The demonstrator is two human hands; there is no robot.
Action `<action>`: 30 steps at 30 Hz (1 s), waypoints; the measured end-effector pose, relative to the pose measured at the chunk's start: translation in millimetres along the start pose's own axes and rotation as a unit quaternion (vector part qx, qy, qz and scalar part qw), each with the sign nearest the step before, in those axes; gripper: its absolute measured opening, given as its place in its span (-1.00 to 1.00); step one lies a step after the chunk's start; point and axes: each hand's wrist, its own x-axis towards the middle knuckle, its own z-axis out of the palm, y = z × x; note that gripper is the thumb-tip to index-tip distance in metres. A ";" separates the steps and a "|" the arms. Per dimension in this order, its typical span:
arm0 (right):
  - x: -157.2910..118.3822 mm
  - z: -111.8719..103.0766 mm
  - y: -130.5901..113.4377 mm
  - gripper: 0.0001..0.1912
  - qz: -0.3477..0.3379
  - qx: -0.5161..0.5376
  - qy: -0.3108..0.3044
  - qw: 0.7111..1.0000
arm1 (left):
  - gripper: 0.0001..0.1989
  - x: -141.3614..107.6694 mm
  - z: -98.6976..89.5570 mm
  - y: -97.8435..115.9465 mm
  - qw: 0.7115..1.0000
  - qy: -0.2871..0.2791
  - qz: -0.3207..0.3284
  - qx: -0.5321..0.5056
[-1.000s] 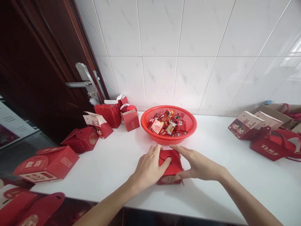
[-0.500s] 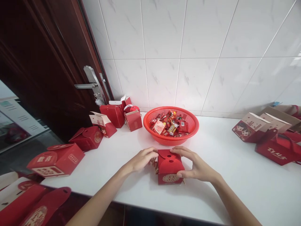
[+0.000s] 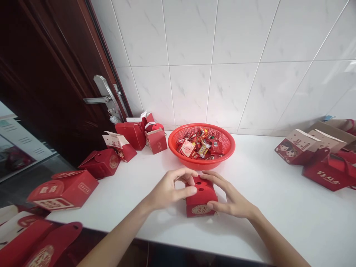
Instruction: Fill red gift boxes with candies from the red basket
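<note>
A small red candy box (image 3: 196,201) with a gold emblem on its front sits on the white table. Its rounded top flaps are folded over, with two holes showing. My right hand (image 3: 233,198) grips the box from the right, thumb at the front corner and fingers at the back of the top. Over the left part of the top, my left hand (image 3: 168,190) is open, its thumb and curled fingers apart. Whether those fingertips touch the flaps I cannot tell. A bit of cord shows at the box's lower right.
Behind the box stands a red plastic basket (image 3: 204,164) of wrapped candies (image 3: 204,145). Several red boxes (image 3: 72,188) line the table's left side. More boxes (image 3: 297,147) and a red handled box (image 3: 328,173) stand at the right. A tiled wall (image 3: 233,89) rises behind.
My left hand has risen from the box's left side to over its top, and its thumb now points across the flaps. My right hand keeps its hold. The view has shifted slightly.
</note>
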 end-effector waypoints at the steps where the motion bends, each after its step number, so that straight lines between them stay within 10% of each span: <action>1: -0.2 0.7 1.0 -0.29 0.000 0.002 0.003 1.000 | -0.71 -0.3 8.7 -0.8 0.999 0.007 0.015 0.033; 17: 0.2 -13.7 6.6 -0.45 0.162 0.215 0.028 0.963 | -0.70 -5.2 30.9 -9.0 0.982 0.055 0.026 0.176; 23: 3.0 -39.3 -25.5 -0.57 0.104 0.341 0.148 0.923 | -0.61 -1.8 33.9 -4.4 0.979 0.077 0.009 0.188; 30: 25.7 -43.0 -79.9 -0.63 0.091 0.221 0.083 0.968 | -0.43 2.5 35.0 16.6 0.997 0.019 -0.016 -0.075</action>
